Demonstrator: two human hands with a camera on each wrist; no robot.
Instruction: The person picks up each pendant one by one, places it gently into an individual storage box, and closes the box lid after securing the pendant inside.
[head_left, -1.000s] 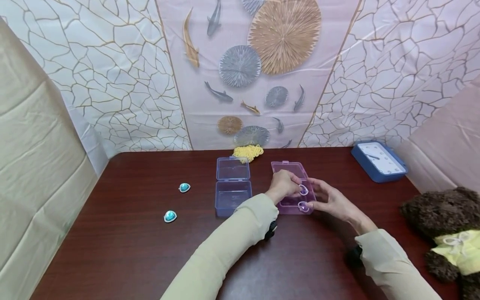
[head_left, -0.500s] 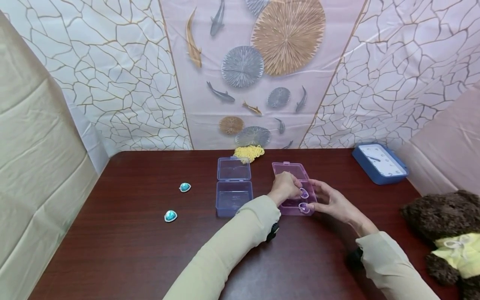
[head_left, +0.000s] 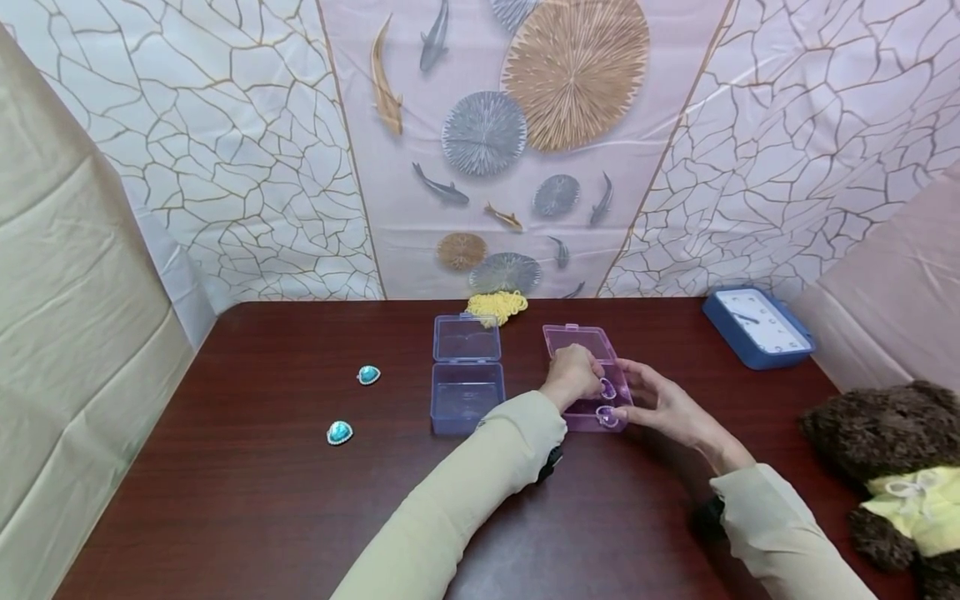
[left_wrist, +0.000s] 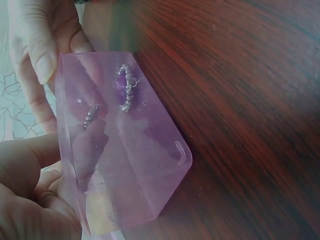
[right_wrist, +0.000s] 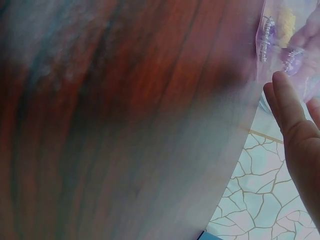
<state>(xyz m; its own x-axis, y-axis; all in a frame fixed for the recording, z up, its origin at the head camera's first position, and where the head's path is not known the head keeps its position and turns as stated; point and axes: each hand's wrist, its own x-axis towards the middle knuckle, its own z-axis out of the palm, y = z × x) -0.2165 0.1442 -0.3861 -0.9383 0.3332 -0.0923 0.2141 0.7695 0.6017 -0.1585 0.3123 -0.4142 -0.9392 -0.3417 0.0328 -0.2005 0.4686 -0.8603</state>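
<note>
A pink-purple clear plastic box [head_left: 592, 422] stands with its lid [head_left: 581, 340] laid back. My left hand [head_left: 572, 372] reaches down into it and pinches a purple gem with a silvery beaded rim [head_left: 608, 388], its fingertips partly hidden behind the gem and wall. Nearer the front right corner a second purple gem [left_wrist: 125, 87] sits inside, seen through the wall in the left wrist view. My right hand [head_left: 667, 407] holds the box at its right side, thumb toward the front corner and fingers farther back along the wall.
A blue clear box [head_left: 468, 400] stands lidded-open left of the pink one. Two turquoise gems [head_left: 368, 375] lie on the left of the dark wooden table [head_left: 247, 500]. Yellow cord [head_left: 498, 306] sits behind. A blue clock [head_left: 759, 325] and a brown plush toy [head_left: 885, 429] are at right.
The left hand has dipped slightly lower and toward the front in the pink box, along with the gem at its fingertips. The right hand keeps its place.
</note>
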